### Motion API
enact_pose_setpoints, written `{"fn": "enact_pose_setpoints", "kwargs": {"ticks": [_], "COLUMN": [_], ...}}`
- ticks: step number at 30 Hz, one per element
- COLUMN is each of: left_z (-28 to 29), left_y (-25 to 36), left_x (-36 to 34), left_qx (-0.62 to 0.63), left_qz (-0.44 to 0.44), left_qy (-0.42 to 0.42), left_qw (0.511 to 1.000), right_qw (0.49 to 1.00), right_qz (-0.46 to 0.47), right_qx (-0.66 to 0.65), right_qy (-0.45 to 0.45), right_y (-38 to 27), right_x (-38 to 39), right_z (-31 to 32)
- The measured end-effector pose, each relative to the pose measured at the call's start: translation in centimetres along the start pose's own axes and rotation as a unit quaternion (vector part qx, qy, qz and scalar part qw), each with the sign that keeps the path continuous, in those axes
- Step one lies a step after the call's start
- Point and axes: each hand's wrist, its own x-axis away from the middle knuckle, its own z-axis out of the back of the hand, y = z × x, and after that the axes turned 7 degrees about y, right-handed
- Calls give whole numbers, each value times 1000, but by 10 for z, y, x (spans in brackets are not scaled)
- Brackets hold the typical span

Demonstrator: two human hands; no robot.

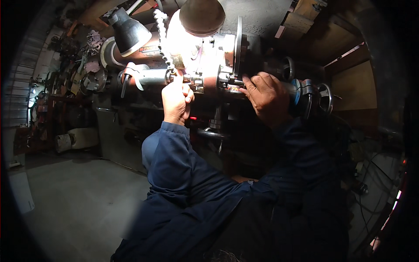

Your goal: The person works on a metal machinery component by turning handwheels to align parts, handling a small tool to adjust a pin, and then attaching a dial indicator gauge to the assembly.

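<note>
In front of me is a metal machine with a horizontal row of shafts and holders. My left hand (pixel 176 99) is raised to the end of a grey cylindrical holder (pixel 152 77). Its index finger reaches up against the metal there, the other fingers are curled, and the thumb is hidden. My right hand (pixel 267 97) is at the right end of the row, thumb and fingers drawn together by a thin metal shaft (pixel 235 81). Whatever it grips is too small and dark to make out. Between the hands sits a reddish-brown block (pixel 211 82). Behind it stands a thin upright disc (pixel 238 47).
A black lamp (pixel 129 34) and a rounded lamp (pixel 202 17) hang over the machine, with strong glare below. A white segmented hose (pixel 162 39) comes down beside my left fingertip. Handwheels (pixel 212 132) project at the front and right. Cluttered shelves (pixel 65 65) stand left.
</note>
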Motion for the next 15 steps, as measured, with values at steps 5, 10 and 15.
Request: {"fn": "enact_pose_setpoints", "kwargs": {"ticks": [5, 10, 15], "left_z": [26, 9, 14], "left_y": [1, 4, 7], "left_x": [-16, -8, -3], "left_qx": [21, -51, -109], "left_qz": [25, 5, 32], "left_qy": [-98, -55, -65], "left_qw": [995, 997, 991], "right_qw": [999, 995, 986], "right_qz": [19, -63, -81], "right_qx": [17, -44, -72], "right_qy": [43, -60, -123], "right_y": [2, 8, 13], "right_x": [0, -15, -19], "right_z": [-4, 8, 9]}}
